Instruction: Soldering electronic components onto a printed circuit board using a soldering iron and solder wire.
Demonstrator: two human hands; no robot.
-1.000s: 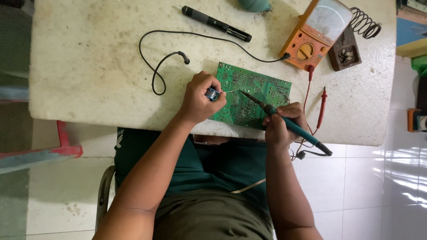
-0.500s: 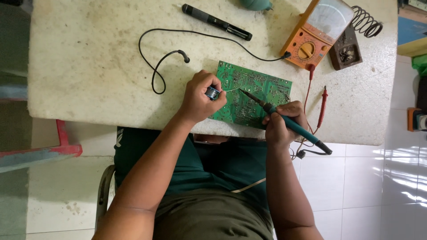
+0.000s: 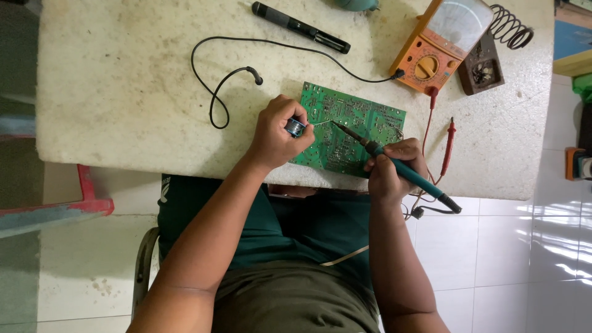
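Work: soldering on green circuit board (image 3: 348, 132), judged mid-joint; iron tip and solder wire both meet near board's middle, no sign of finishing
Left hand: left hand (image 3: 274, 137) closed around small solder spool (image 3: 295, 127), thin wire fed out toward the tip
Right hand: right hand (image 3: 388, 168) gripping teal soldering iron (image 3: 394, 166) pen-style, tip down on board
Board: lies flat at counter's near edge, solder side up, between both hands
Done/left: cannot tell which joints are finished (pads too small to read)
Counter: pale stone counter (image 3: 123, 92), stained; orange multimeter (image 3: 441, 40) with red probe (image 3: 448, 145), black lead (image 3: 213, 92), black pen-shaped tool (image 3: 300, 26), coil iron stand (image 3: 493, 52)
Room: white tiled floor (image 3: 524, 259), red stool (image 3: 58, 206) at one side
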